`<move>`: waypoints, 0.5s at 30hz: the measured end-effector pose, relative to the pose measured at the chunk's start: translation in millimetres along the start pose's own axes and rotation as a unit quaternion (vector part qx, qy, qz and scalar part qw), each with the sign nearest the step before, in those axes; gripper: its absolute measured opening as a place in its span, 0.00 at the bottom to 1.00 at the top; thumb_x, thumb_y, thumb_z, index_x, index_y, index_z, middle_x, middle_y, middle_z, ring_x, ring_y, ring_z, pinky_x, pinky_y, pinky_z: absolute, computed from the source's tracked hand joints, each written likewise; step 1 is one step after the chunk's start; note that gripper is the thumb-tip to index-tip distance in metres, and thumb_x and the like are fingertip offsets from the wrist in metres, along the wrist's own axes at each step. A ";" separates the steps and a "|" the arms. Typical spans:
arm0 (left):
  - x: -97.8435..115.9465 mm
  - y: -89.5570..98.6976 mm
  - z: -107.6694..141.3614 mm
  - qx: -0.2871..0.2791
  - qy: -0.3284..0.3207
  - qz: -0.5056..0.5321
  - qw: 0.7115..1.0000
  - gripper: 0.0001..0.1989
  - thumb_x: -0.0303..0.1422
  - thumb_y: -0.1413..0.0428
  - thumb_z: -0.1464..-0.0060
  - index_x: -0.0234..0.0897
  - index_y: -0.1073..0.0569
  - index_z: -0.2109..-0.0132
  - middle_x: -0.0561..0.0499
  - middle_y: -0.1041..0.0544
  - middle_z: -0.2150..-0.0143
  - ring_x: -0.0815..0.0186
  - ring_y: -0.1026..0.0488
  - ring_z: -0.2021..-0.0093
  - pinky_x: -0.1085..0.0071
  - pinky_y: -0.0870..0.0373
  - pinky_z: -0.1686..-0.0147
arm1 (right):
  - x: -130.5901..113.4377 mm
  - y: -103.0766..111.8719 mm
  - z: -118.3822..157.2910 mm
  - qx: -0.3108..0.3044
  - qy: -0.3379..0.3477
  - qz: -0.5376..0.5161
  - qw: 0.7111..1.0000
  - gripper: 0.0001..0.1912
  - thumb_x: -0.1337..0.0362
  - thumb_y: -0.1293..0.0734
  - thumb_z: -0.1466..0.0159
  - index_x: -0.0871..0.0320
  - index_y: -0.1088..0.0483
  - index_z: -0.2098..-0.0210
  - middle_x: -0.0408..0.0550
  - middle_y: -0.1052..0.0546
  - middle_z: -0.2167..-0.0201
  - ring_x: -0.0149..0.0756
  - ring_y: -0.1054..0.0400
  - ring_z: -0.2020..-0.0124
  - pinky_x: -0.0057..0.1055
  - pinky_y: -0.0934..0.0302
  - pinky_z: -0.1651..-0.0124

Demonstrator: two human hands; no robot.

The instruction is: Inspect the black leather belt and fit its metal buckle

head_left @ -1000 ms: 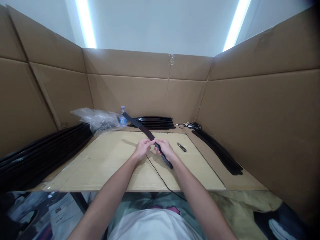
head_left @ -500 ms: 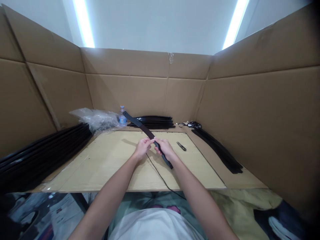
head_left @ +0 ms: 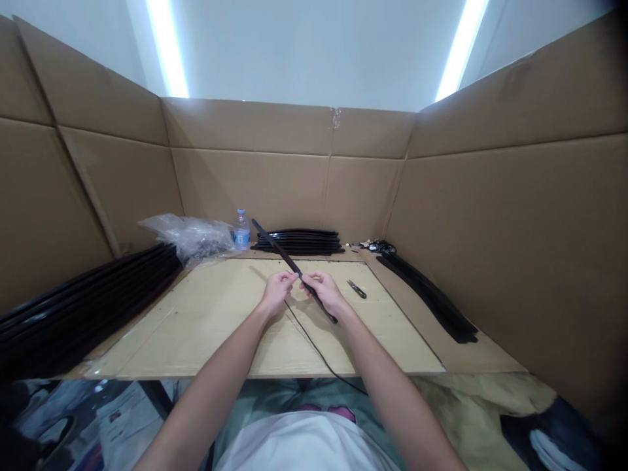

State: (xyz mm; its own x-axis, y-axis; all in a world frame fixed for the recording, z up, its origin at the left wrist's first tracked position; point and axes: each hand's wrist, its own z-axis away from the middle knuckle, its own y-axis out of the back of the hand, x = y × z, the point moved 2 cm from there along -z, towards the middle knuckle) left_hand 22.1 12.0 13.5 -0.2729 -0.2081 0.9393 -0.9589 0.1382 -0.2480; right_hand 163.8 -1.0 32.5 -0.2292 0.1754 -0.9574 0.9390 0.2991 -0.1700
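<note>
A long, thin black strip [head_left: 277, 247] slants over the table with its narrow edge turned up, its far end pointing up and left. My right hand [head_left: 324, 291] is closed around its lower half. Just left of the strip, my left hand [head_left: 279, 292] is pinched shut, fingertips close beside the strip. From under that hand a thin black cord [head_left: 314, 345] runs down over the table's front edge; its end in the fingers is hidden. Thread snips [head_left: 356, 289] lie on the board to the right of my right hand.
Stacks of black strips lie at the left [head_left: 98, 294], the back [head_left: 299, 241] and the right [head_left: 426, 297]. At the back left are a plastic bag [head_left: 191, 235] and a water bottle [head_left: 241, 232]. Tangled black cords [head_left: 380, 246] sit back right. Cardboard walls [head_left: 255, 176] surround the table [head_left: 196, 320].
The strip has been turned from its broad face to its narrow edge. My left hand has shifted slightly left, its fingertips drawing a little away from the strip.
</note>
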 end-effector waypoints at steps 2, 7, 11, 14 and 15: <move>2.0 1.2 0.7 0.000 0.001 -0.001 1.000 0.18 0.43 0.37 0.58 0.34 0.34 0.73 0.62 0.47 0.85 0.79 0.54 0.86 0.77 0.61 0.84 | 0.6 0.3 0.3 -0.007 -0.009 0.005 1.000 0.17 0.57 0.28 0.50 0.61 0.31 0.66 0.43 0.26 0.77 0.26 0.38 0.80 0.23 0.46 0.77; 9.1 1.7 6.0 -0.043 0.016 -0.006 0.999 0.18 0.41 0.36 0.60 0.31 0.31 0.73 0.61 0.46 0.85 0.79 0.54 0.85 0.76 0.62 0.84 | -1.2 3.5 5.1 -0.049 -0.044 0.020 0.998 0.15 0.60 0.25 0.54 0.63 0.29 0.72 0.40 0.29 0.81 0.23 0.40 0.82 0.23 0.48 0.79; 11.4 -0.3 9.3 -0.085 0.027 -0.008 0.996 0.18 0.41 0.35 0.61 0.29 0.28 0.71 0.61 0.45 0.84 0.79 0.54 0.85 0.76 0.63 0.84 | -4.0 4.5 9.3 -0.072 -0.057 0.012 0.996 0.19 0.60 0.24 0.57 0.61 0.34 0.72 0.38 0.29 0.81 0.26 0.36 0.82 0.24 0.44 0.78; 11.0 -2.0 10.2 -0.098 0.029 -0.006 0.995 0.18 0.41 0.36 0.60 0.29 0.28 0.71 0.60 0.44 0.84 0.79 0.53 0.85 0.76 0.62 0.84 | -5.9 1.8 11.5 -0.093 -0.048 -0.009 0.994 0.22 0.61 0.23 0.58 0.57 0.40 0.72 0.38 0.28 0.79 0.30 0.32 0.79 0.26 0.40 0.76; 10.8 -2.4 10.4 -0.101 0.029 -0.005 0.994 0.18 0.42 0.36 0.59 0.29 0.28 0.71 0.59 0.43 0.84 0.79 0.53 0.85 0.76 0.62 0.84 | -6.8 0.5 12.0 -0.100 -0.039 -0.017 0.994 0.23 0.61 0.24 0.58 0.57 0.42 0.72 0.39 0.27 0.79 0.30 0.32 0.79 0.25 0.41 0.76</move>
State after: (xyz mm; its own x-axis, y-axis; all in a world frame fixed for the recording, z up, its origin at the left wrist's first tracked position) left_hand 20.7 -0.6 21.7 -0.2526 -0.1550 0.9551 -0.9247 0.3292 -0.1911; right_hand 168.9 -13.2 36.0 -0.2313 0.0908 -0.9686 0.8594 0.4857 -0.1597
